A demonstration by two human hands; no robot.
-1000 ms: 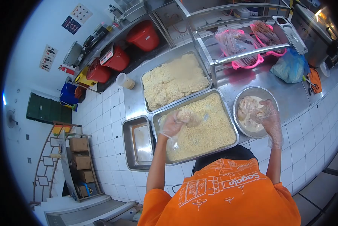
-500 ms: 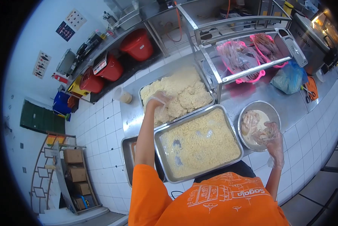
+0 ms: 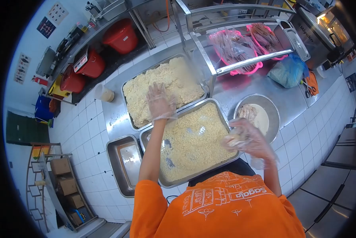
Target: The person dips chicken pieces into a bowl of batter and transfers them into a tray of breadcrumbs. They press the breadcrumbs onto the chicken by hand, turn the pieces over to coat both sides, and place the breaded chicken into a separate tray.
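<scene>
My left hand (image 3: 160,102), in a clear plastic glove, lies flat with fingers stretched on the pale crumb coating in the far metal tray (image 3: 127,104). A second metal tray (image 3: 221,115) stands nearer to me, with a thinner layer of crumbs (image 3: 193,146). Over its right edge, my gloved right hand (image 3: 251,139) is closed around a wet piece of raw chicken (image 3: 234,139), partly hidden by the fingers. Beside that hand, a steel bowl (image 3: 276,115) contains milky liquid and more raw chicken (image 3: 247,112).
A smaller metal pan (image 3: 126,166) sits at the left, and a plastic cup (image 3: 105,93) stands at the table's left edge. Pink baskets (image 3: 245,70) of skewers are under a metal rack. A bag (image 3: 287,73) and scissors (image 3: 306,89) lie at the right.
My right hand has come out of the bowl and moved left with a piece of raw chicken. My left hand has flattened out on the crumbs. The view has shifted to the right.
</scene>
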